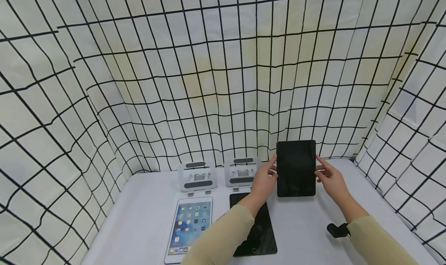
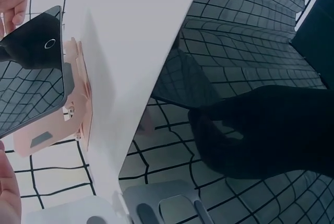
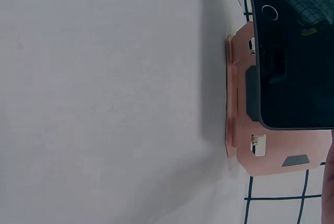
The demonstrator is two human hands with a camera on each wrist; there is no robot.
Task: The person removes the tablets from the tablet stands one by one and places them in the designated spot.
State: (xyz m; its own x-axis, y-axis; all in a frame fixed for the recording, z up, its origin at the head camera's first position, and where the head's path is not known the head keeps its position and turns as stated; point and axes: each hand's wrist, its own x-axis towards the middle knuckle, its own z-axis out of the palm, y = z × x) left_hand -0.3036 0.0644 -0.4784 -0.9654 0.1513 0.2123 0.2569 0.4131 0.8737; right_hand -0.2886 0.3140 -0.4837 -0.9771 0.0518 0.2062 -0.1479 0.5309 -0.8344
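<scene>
Upright above the table's back right, a black tablet (image 1: 296,168) with a dark screen is held between two hands. Its left edge is gripped by the left hand (image 1: 265,179); the right hand (image 1: 331,179) pinches the right edge. Behind the tablet, a pink stand (image 3: 282,148) shows in both wrist views but is hidden in the head view. From the frames I cannot tell whether the tablet touches it. A second black tablet (image 1: 256,234) lies flat under the left forearm, its screen mirroring a hand and the grid in the left wrist view.
Left of the second tablet lies a white tablet (image 1: 191,222) with lit app icons. Two pale stands (image 1: 198,176) with dark pads stand along the back of the white table (image 1: 139,210). White sheets with a black grid (image 1: 230,83) rise behind and at both sides.
</scene>
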